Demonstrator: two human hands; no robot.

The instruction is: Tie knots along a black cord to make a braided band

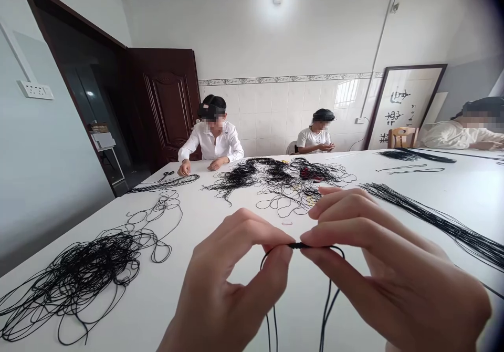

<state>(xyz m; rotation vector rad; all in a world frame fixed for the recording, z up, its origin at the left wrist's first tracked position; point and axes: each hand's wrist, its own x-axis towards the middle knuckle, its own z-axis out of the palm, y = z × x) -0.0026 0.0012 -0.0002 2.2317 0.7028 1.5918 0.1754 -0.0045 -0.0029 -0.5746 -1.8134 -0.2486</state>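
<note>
Between my two hands a short knotted stretch of black cord is held level above the table. My left hand pinches its left end between thumb and forefinger. On the other side, my right hand pinches the right end the same way, its other fingers bent above. Loose cord ends hang down below both hands, two strands at the left and a few at the right. The parts of the cord under the fingertips are hidden.
On the white table lie a tangled black cord heap at the left, more tangled cord in the middle, and a straight cord bundle at the right. Scissors lie near a co-worker; two other people sit farther right.
</note>
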